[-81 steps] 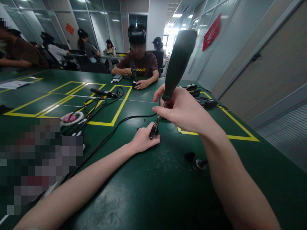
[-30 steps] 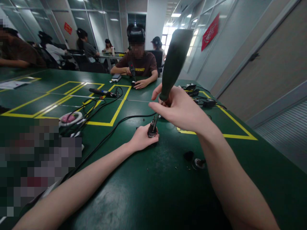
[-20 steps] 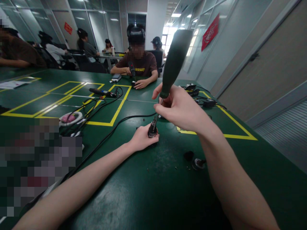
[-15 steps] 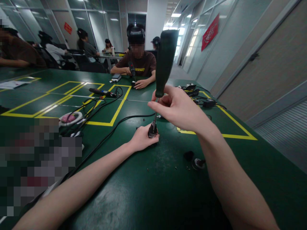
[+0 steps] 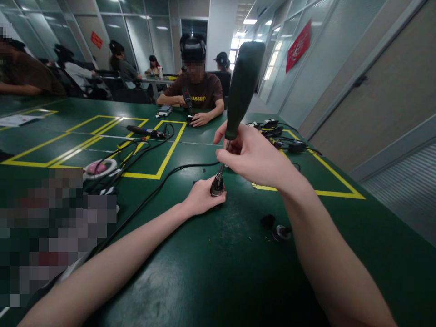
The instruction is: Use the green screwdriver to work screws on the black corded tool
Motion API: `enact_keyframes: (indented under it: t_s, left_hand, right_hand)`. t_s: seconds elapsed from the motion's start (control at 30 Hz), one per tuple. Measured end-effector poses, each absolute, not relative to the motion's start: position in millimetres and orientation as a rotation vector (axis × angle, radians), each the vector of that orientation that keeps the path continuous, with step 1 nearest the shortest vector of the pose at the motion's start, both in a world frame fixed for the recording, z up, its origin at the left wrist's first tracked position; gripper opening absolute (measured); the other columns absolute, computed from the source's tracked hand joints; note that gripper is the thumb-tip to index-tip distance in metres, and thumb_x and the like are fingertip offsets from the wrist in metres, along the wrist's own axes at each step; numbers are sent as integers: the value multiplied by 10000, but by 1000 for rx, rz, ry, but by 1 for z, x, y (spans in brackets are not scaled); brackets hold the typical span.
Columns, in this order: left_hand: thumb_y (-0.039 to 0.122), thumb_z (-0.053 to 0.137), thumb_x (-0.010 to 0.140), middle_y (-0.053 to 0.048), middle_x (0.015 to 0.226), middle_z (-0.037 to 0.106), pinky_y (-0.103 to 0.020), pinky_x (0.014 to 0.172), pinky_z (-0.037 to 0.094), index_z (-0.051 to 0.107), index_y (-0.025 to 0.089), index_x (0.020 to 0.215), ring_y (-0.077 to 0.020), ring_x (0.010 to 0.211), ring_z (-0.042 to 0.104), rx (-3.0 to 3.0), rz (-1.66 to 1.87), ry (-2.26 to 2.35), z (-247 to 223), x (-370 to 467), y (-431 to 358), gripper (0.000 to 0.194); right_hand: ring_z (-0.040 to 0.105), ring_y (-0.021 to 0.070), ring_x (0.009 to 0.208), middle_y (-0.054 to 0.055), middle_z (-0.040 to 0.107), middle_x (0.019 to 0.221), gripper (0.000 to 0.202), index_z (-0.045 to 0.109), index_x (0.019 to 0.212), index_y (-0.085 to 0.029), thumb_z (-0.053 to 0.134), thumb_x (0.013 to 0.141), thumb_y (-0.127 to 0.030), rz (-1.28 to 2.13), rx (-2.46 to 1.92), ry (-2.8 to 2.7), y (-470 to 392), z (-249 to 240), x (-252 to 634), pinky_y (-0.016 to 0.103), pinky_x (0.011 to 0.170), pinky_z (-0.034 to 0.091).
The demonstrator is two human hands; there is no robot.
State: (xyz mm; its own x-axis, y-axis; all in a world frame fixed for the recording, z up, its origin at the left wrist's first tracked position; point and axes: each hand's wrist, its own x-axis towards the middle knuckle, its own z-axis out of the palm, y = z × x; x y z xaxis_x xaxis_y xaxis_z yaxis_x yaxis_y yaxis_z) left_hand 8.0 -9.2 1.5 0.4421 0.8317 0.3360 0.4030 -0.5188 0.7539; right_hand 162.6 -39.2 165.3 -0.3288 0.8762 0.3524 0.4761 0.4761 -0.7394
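My left hand (image 5: 203, 196) is closed around a dark cylindrical part (image 5: 216, 187) with a metallic band, held down on the green table. A large screwdriver (image 5: 244, 86) with a dark green handle stands tilted, its top leaning right. Its thin shaft runs down into the upper end of the part, where the tip is hidden. Just below the handle, my right hand (image 5: 254, 152) has thumb and fingers closed about the screwdriver. Right of the part lie a small black piece (image 5: 268, 221) and a round metal-rimmed piece (image 5: 282, 233). Several tiny screws (image 5: 250, 238) are scattered nearby.
Black cables (image 5: 160, 181) run across the table from the left. A white ring-shaped roll (image 5: 101, 168) and a dark-handled tool (image 5: 145, 131) lie among wires. More cables and plugs (image 5: 272, 131) sit at right. Opposite, a person (image 5: 200, 91) works with a power screwdriver (image 5: 187, 97).
The screwdriver's handle has tipped to the right, and my right hand has shifted slightly right with it. My left hand and the part stay in place.
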Motion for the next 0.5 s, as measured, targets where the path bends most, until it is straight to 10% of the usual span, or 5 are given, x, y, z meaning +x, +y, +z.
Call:
enact_keyframes:
  t_s: [0.5]
  left_hand:
    - [241, 721, 836, 8, 750, 739, -258, 673, 505, 690, 206, 869, -165, 668, 684, 2153, 942, 1055, -1, 7, -9, 58]
  right_hand:
    - [443, 123, 604, -67, 475, 642, 109, 610, 886, -221, 692, 831, -175, 652, -1138, -1980, -39, 165, 164, 339, 598, 324]
